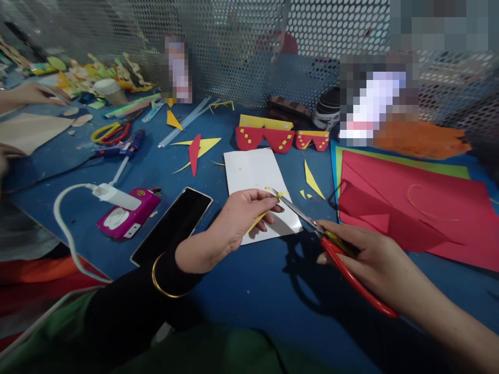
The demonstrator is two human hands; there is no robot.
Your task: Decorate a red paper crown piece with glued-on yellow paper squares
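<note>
Head view: left hand (245, 208) pinches a thin yellow paper strip (257, 221) over smooth white paper (253, 169); right hand (366, 249) curls round red-handled metal scissors (331, 252). Blue tabletop (268, 275) beneath, perforated metal screen (331, 28) behind.

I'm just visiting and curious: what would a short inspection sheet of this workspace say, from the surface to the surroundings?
Surface: blue table, with small yellow scraps lying about.
Things in use: scissors, blades near the fingertips of the other hand; a thin yellow paper strip; a white sheet beneath.
Clutter: dark-screened phone, red paper, magenta power strip.
Hands: left hand pinches the strip; right hand grips the scissors.
Cables: white cable from the power strip's plug; black cord running toward the left edge.
Surroundings: perforated screen behind; another person's hand at far left; pixelated patches hide some details.
</note>
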